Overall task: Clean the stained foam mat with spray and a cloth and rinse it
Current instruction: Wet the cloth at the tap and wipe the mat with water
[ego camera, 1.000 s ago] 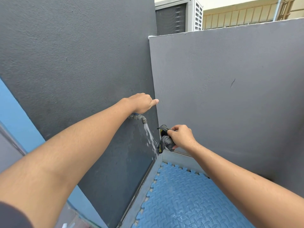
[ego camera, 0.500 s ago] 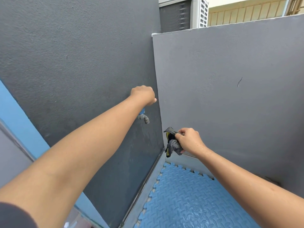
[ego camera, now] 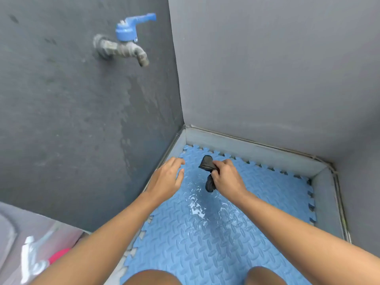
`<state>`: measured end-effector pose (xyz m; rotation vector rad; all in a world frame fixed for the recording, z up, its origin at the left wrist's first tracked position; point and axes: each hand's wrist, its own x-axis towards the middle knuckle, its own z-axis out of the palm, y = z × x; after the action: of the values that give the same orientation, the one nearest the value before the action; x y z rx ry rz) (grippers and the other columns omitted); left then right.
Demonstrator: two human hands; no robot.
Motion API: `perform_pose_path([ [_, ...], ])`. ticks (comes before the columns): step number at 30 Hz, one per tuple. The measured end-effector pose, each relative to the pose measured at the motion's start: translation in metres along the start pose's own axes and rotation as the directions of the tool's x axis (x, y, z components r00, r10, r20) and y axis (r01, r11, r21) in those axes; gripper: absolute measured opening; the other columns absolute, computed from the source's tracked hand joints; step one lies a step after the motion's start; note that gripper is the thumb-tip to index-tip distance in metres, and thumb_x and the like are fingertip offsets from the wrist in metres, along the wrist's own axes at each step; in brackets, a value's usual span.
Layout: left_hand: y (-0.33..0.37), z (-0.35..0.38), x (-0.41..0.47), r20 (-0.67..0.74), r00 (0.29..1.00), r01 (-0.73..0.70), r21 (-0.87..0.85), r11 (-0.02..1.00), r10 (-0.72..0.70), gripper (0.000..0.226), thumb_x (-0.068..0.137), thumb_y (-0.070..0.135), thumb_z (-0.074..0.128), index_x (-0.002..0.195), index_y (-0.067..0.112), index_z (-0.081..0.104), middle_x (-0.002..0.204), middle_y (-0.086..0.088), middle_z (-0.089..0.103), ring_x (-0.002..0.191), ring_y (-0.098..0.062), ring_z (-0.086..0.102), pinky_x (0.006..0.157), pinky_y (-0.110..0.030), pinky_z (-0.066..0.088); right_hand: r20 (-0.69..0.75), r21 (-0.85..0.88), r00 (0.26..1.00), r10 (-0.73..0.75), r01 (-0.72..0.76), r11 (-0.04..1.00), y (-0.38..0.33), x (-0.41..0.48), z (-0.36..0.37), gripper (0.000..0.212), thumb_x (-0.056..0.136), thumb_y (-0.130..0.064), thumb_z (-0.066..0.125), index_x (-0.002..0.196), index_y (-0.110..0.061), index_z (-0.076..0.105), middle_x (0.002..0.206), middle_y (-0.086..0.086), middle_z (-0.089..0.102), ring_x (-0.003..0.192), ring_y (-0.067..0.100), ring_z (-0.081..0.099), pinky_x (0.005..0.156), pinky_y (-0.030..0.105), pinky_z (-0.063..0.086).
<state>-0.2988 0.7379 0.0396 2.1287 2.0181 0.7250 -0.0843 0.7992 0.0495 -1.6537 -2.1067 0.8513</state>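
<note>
Head view | left hand (ego camera: 165, 180) loose, fingers spread over the mat | right hand (ego camera: 225, 177) squeezes dark cloth (ego camera: 207, 166) | tap (ego camera: 123, 47) on the wall above | wet blue foam mat (ego camera: 257, 202) lies on corner floor

Mat: blue foam mat (ego camera: 257, 233) with toothed edges, flat on the floor in the corner between a dark wall (ego camera: 61, 120) and a paler wall (ego camera: 267, 68); a wet, shining patch runs down its middle.
Cloth: dark cloth (ego camera: 207, 163), bunched, its ends poking out above and below the fist.
Right hand (ego camera: 226, 178): fingers curled round the cloth, over the mat.
Left hand (ego camera: 166, 181): palm down, fingers relaxed and spread, holding nothing, near the mat's left edge.
Tap (ego camera: 123, 49): grey, blue lever handle, on the dark wall; wet streaks below it.
Knees (ego camera: 152, 277): two, bare, at the bottom edge.
</note>
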Motion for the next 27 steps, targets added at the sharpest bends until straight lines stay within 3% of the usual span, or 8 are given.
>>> perform_pose_path([
  [2,-0.036,0.060,-0.026,0.129,0.978,0.167,-0.007,0.986,-0.165,0.032,0.102,0.015,0.052,0.133,0.008,0.059,0.131,-0.008,0.062,0.123,-0.032,0.059,0.103,-0.044,0.046,0.029,-0.112,0.997,-0.073,0.076,0.991,0.020,-0.010,0.043,0.043,0.096,-0.016,0.047,0.138,-0.021,0.055,0.126,0.007,0.047,0.118,0.028,0.044,0.085,0.041,0.049],
  [5,-0.067,0.131,-0.067,0.249,0.933,0.254,0.061,0.965,-0.261,0.050,0.103,0.030,0.041,0.143,0.006,0.056,0.149,-0.017,0.054,0.140,-0.040,0.048,0.119,-0.044,0.032,0.150,-0.249,0.977,-0.152,0.186,0.950,0.052,-0.034,0.110,0.049,0.090,-0.012,0.054,0.138,-0.025,0.054,0.132,0.007,0.043,0.119,0.031,0.042,0.082,0.045,0.054],
  [12,-0.074,0.161,-0.092,0.125,0.961,0.237,0.075,0.969,-0.245,0.051,0.104,0.039,0.046,0.150,0.019,0.056,0.159,-0.011,0.045,0.150,-0.034,0.036,0.124,-0.050,0.026,0.124,-0.325,0.946,-0.299,0.323,0.889,0.117,-0.030,0.135,0.042,0.091,-0.027,0.063,0.133,-0.026,0.060,0.134,0.011,0.051,0.114,0.035,0.048,0.088,0.045,0.053],
  [15,-0.073,0.160,-0.093,0.144,0.955,0.250,0.083,0.965,-0.259,0.054,0.105,0.044,0.041,0.152,0.020,0.052,0.161,-0.010,0.043,0.152,-0.033,0.033,0.125,-0.052,0.024,-0.009,-0.369,0.987,-0.160,0.145,0.918,0.173,-0.004,0.086,0.042,0.094,-0.019,0.061,0.136,-0.023,0.059,0.136,0.012,0.048,0.120,0.034,0.044,0.082,0.044,0.055],
  [17,-0.073,0.161,-0.093,0.145,0.954,0.251,0.085,0.964,-0.261,0.055,0.106,0.045,0.040,0.153,0.019,0.052,0.161,-0.011,0.043,0.152,-0.033,0.033,0.125,-0.052,0.024,-0.146,-0.405,0.989,-0.001,-0.059,0.912,0.227,0.004,0.044,0.043,0.097,-0.015,0.054,0.140,-0.017,0.056,0.136,0.017,0.044,0.124,0.037,0.040,0.088,0.050,0.053],
  [22,-0.076,0.164,-0.094,0.110,0.959,0.251,0.099,0.963,-0.261,0.054,0.105,0.043,0.041,0.151,0.019,0.054,0.160,-0.011,0.044,0.150,-0.033,0.035,0.125,-0.052,0.025,-0.447,-0.246,0.789,0.422,-0.561,0.790,0.311,-0.018,-0.024,0.047,0.102,-0.022,0.047,0.147,-0.006,0.045,0.135,0.030,0.038,0.128,0.049,0.033,0.108,0.054,0.035],
  [24,-0.076,0.165,-0.095,0.112,0.957,0.258,0.100,0.961,-0.269,0.054,0.105,0.044,0.041,0.151,0.020,0.054,0.160,-0.010,0.044,0.150,-0.033,0.034,0.125,-0.051,0.024,-0.451,-0.212,0.767,0.457,-0.589,0.780,0.295,-0.012,-0.011,0.051,0.102,-0.030,0.048,0.146,-0.005,0.045,0.141,0.029,0.035,0.131,0.047,0.030,0.109,0.051,0.033],
  [27,-0.074,0.164,-0.094,0.106,0.954,0.271,0.092,0.958,-0.280,0.055,0.104,0.045,0.040,0.151,0.020,0.055,0.160,-0.009,0.044,0.150,-0.031,0.033,0.125,-0.049,0.022,-0.402,-0.164,0.841,0.362,-0.455,0.875,0.238,0.023,0.036,0.048,0.102,-0.033,0.049,0.142,-0.008,0.050,0.142,0.023,0.034,0.130,0.040,0.031,0.102,0.050,0.044],
])
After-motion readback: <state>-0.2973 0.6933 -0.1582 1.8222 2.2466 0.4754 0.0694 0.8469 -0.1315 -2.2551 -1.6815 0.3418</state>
